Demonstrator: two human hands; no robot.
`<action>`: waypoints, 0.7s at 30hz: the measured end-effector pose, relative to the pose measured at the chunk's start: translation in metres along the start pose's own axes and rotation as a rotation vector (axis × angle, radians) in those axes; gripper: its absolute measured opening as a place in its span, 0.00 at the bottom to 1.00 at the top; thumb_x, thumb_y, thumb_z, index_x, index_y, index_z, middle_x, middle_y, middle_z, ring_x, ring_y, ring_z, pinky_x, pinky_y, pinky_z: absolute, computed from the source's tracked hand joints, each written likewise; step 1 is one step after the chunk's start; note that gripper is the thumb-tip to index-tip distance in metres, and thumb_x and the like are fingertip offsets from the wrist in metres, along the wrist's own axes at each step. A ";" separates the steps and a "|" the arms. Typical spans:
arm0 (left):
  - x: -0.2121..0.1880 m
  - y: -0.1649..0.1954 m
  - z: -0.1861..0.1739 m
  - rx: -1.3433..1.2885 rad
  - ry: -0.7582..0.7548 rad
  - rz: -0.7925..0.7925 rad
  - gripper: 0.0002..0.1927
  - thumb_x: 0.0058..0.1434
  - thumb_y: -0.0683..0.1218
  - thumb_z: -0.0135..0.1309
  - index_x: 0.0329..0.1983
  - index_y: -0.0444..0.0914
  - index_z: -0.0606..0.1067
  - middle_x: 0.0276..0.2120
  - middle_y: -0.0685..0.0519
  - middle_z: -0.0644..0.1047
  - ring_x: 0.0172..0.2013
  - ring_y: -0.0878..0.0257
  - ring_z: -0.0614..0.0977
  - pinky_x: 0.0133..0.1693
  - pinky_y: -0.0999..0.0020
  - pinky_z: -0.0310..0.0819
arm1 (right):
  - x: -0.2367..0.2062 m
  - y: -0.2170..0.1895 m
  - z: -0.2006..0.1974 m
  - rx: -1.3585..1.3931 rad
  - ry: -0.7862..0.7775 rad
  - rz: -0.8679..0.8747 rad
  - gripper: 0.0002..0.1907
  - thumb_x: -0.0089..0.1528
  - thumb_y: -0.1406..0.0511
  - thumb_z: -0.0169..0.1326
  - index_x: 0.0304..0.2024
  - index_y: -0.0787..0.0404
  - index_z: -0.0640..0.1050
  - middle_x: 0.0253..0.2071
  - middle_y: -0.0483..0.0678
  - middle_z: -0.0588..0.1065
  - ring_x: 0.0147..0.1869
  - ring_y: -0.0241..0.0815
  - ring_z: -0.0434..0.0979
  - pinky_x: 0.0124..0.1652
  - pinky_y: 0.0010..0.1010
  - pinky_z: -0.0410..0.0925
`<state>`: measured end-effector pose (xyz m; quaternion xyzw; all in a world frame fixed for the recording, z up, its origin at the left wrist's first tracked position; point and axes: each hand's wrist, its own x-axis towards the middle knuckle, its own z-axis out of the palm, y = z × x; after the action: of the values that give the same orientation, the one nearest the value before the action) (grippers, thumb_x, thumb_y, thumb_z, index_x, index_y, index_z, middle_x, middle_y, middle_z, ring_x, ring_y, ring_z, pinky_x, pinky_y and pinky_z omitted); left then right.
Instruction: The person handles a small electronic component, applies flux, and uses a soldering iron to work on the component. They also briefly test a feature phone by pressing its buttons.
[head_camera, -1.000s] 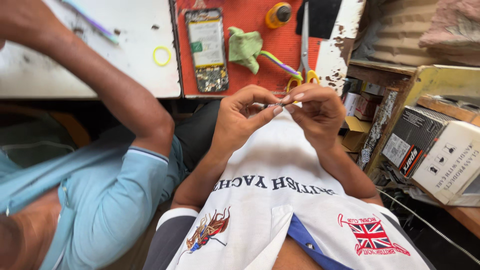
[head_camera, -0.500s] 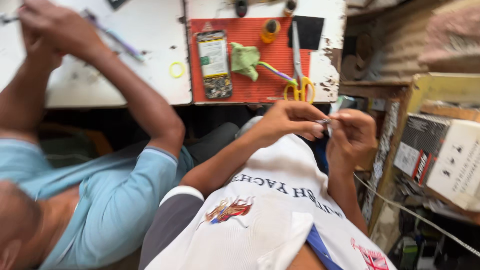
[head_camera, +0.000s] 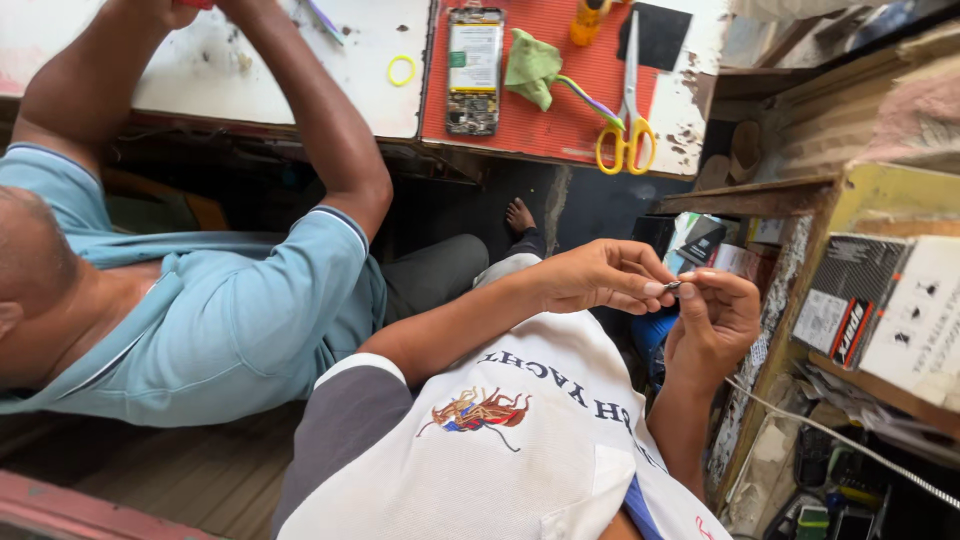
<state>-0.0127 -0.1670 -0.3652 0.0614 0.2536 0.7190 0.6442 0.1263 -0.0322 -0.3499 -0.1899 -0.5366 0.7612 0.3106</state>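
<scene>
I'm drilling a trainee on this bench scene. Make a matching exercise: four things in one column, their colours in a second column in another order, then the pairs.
Things:
1. Scissors handles
2. Cloth
3. Mat
4. Neighbour's shirt

Colours:
A. Red
B. Light blue
C. Yellow
D. Green

Pairs: 1-C, 2-D, 3-A, 4-B

The scissors and cloth lie on the mat, beside an opened phone. Away from the bench, the left hand and right hand pinch a small part between their fingertips.
</scene>
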 end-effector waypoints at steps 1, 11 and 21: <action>-0.005 -0.011 0.003 0.002 0.003 -0.004 0.15 0.66 0.42 0.62 0.53 0.32 0.76 0.47 0.46 0.81 0.47 0.61 0.83 0.53 0.65 0.80 | -0.011 -0.001 -0.005 0.003 0.008 0.005 0.11 0.68 0.80 0.55 0.50 0.68 0.74 0.47 0.54 0.78 0.46 0.36 0.80 0.51 0.21 0.73; -0.005 -0.106 0.051 0.279 0.052 -0.358 0.19 0.61 0.43 0.62 0.54 0.34 0.74 0.48 0.45 0.80 0.48 0.55 0.83 0.51 0.63 0.79 | -0.148 -0.040 -0.081 -0.156 0.412 -0.112 0.06 0.70 0.72 0.52 0.49 0.66 0.76 0.49 0.51 0.77 0.48 0.38 0.80 0.51 0.29 0.76; 0.039 -0.156 0.121 -0.094 -0.204 -0.793 0.17 0.70 0.39 0.59 0.61 0.33 0.73 0.55 0.38 0.76 0.52 0.55 0.82 0.55 0.70 0.81 | -0.365 -0.074 -0.095 -0.633 1.367 -0.286 0.06 0.72 0.69 0.54 0.51 0.62 0.78 0.46 0.48 0.79 0.48 0.36 0.81 0.47 0.24 0.73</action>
<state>0.1709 -0.0889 -0.3388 0.0005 0.1594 0.4160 0.8953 0.4733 -0.1954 -0.3301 -0.6272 -0.4368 0.2370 0.5996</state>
